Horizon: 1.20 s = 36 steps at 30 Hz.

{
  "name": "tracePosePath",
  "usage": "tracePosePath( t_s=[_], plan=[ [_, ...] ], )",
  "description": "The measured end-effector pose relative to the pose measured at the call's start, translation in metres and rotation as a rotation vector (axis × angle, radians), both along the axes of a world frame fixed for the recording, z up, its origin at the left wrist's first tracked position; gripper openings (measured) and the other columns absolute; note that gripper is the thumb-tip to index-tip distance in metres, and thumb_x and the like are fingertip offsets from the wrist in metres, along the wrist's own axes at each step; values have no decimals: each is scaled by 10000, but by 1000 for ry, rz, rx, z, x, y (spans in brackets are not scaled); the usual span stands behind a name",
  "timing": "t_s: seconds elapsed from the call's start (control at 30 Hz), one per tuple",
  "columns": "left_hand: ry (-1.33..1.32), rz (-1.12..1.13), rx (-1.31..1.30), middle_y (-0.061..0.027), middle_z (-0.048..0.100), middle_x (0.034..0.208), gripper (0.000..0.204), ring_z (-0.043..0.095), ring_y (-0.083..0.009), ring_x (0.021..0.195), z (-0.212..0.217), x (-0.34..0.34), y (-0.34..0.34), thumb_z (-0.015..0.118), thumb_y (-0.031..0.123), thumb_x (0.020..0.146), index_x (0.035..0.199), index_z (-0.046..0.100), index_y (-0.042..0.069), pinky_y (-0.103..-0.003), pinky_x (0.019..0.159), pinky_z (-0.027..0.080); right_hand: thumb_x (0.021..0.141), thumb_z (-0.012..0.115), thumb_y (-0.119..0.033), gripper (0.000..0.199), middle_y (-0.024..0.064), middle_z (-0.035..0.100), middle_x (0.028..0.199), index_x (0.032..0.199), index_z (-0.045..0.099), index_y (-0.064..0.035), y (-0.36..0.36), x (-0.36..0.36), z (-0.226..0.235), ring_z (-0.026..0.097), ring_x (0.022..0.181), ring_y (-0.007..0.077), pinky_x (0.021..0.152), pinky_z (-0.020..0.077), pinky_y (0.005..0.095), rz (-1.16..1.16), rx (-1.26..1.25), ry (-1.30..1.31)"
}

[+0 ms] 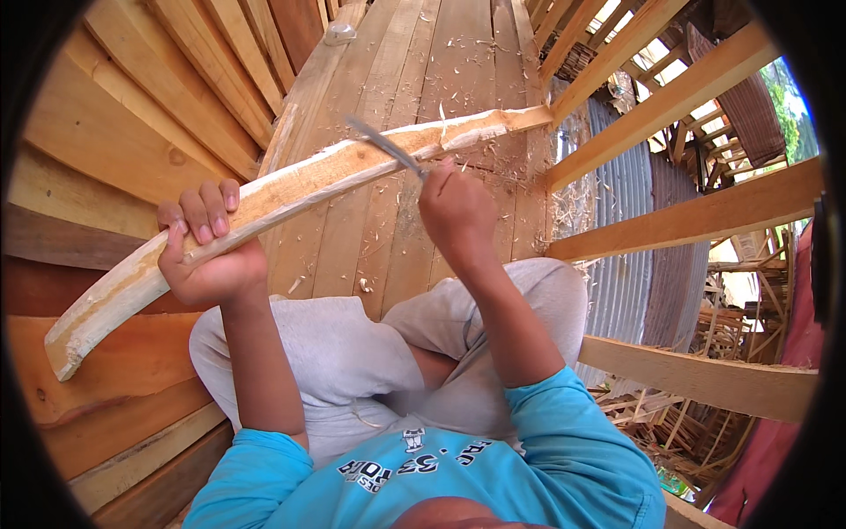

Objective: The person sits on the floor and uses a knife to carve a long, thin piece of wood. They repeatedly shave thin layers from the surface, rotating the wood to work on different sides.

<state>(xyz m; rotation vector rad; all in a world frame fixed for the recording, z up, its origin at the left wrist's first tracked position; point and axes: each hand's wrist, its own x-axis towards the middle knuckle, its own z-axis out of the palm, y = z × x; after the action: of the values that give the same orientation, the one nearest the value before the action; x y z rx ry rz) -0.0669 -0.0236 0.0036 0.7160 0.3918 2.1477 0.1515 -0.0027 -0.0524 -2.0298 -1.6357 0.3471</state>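
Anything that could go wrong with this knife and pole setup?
The knife in the right hand might skid along the wooden pole toward the bare left hand. The pole could twist, since only the left hand visibly grips it. A slip toward the body might reach the legs.

The floor (379, 251) is laid with brown wooden planks. Along its left edge, a wall (97, 132) is built of overlapping boards. Its right edge is lined by spaced wooden rails (687, 214), between which grey corrugated sheets (624, 286) are seen. Beyond the floor's far right corner, green foliage (783, 95) is lit by bright daylight.
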Motion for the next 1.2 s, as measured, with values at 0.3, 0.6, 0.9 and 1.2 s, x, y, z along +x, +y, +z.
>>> tracePosePath(
  t_s=[0.3,0.6,0.9,1.2],
  plan=[
    [27,-45,13,30,335,595,104,348,-110,580,1,2,2,474,167,759,730,374,158,-300,694,359,964,329,-288,549,278,627,670,671,661,37,42,50,-48,624,653,487,679,499,566,-210,152,6],
    [15,-32,-2,27,317,592,117,346,-111,579,3,4,0,480,166,755,727,366,159,-299,690,358,968,338,-300,556,284,619,660,634,652,15,46,55,-43,627,657,482,672,505,561,-71,190,40],
    [42,13,-3,35,333,586,97,342,-105,568,-3,-1,-1,470,191,780,738,387,164,-308,676,351,967,337,-284,559,284,616,658,634,645,43,11,7,-8,618,630,482,657,504,561,12,47,32],
    [46,-9,12,35,324,580,120,358,-104,572,-2,-2,1,478,170,762,721,365,167,-295,697,360,969,332,-287,571,279,609,632,617,649,31,17,24,-21,618,628,479,643,507,551,-101,98,39]
  ],
)
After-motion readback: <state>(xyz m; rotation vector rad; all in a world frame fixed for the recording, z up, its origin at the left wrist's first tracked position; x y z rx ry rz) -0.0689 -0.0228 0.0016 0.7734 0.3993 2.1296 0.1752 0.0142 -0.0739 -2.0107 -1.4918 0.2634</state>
